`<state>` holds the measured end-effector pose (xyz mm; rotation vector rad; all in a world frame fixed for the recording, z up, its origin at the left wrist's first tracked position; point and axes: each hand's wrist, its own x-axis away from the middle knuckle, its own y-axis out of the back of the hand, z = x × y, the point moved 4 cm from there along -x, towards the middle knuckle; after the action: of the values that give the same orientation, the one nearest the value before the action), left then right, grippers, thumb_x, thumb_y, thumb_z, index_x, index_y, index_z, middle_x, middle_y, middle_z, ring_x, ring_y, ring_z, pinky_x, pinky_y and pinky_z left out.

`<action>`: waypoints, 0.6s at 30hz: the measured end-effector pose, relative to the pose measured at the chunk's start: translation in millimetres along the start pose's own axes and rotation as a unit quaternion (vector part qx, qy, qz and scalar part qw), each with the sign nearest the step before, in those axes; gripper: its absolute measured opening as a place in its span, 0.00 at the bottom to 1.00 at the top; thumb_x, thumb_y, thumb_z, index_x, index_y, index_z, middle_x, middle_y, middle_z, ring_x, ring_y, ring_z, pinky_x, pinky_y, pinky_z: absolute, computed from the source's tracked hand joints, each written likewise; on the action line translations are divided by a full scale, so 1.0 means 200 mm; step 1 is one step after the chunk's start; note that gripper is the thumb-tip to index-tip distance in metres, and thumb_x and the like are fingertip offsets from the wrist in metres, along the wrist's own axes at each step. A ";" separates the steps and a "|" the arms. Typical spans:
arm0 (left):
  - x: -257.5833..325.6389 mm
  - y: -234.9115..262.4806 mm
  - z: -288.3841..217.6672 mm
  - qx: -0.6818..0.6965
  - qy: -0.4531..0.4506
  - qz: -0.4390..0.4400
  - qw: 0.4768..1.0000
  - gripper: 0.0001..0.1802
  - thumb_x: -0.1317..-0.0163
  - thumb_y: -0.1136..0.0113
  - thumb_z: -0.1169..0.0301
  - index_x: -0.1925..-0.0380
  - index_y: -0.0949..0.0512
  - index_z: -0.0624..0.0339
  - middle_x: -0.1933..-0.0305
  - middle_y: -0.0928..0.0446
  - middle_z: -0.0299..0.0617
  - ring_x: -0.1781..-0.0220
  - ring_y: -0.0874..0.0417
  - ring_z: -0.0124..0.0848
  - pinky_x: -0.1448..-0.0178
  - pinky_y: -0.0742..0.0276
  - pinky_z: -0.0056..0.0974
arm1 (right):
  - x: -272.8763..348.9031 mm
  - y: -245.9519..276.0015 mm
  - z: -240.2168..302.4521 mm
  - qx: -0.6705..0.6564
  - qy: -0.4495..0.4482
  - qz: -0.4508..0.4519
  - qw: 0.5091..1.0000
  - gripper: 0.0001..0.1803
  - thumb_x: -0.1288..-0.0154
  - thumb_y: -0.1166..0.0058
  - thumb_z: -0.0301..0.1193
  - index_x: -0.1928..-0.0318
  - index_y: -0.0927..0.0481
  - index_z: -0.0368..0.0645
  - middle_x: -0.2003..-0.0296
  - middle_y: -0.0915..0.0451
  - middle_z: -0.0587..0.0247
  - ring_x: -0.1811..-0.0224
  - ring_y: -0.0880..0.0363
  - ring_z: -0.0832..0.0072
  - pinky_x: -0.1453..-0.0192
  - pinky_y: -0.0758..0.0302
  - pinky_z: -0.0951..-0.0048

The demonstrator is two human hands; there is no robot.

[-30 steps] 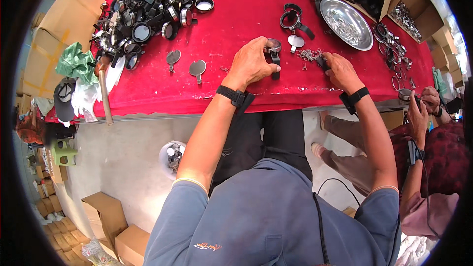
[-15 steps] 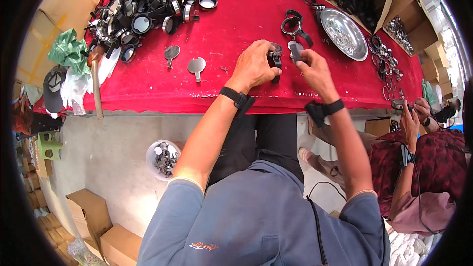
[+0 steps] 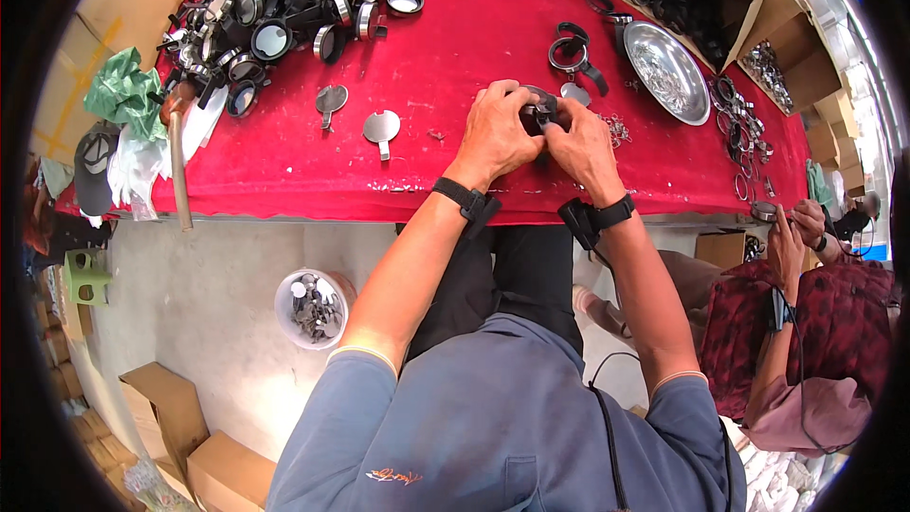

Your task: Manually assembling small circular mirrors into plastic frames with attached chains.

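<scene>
In front of me, just above the red tabletop, both hands are together round a small dark round part (image 3: 538, 106) with a metal rim. My left hand (image 3: 495, 133) is closed on its left side, thumb toward me. My right hand (image 3: 583, 144) is closed against its right side; its fingertips and any small piece in them are largely hidden. Just beyond the right hand lies a plain metal disc (image 3: 574, 93). Two flat metal discs with tabs, a nearer one (image 3: 382, 128) and a farther one (image 3: 331, 102), lie left of my hands.
A big heap of black-handled rings (image 3: 275, 19) covers the far left. To the right are a metal dish (image 3: 668, 71) of small shiny pieces, loose rings (image 3: 569, 52) and a cardboard box (image 3: 787, 57). A hammer (image 3: 180, 152) overhangs the left edge. A co-worker's hands (image 3: 791, 237) are at right.
My right hand has moved left to meet my left hand at the round part. The dark flat piece it held is now largely out of sight. Small wire pieces beside it have come into view.
</scene>
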<state>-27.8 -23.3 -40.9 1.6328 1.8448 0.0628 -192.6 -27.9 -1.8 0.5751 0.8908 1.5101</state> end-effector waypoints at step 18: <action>0.00 -0.01 0.01 -0.017 -0.001 -0.003 1.000 0.29 0.50 0.17 0.65 0.45 0.07 0.60 0.34 0.14 0.58 0.33 0.13 0.55 0.28 0.15 0.51 | 0.02 -0.04 0.05 0.035 0.132 -0.083 0.987 0.10 0.29 0.34 0.30 0.56 0.22 0.39 0.65 0.16 0.45 0.58 0.14 0.43 0.53 0.19 0.44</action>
<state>-28.4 -25.5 -43.5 1.6024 1.8369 0.0895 -180.7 -21.3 -2.2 0.3467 1.1708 1.4264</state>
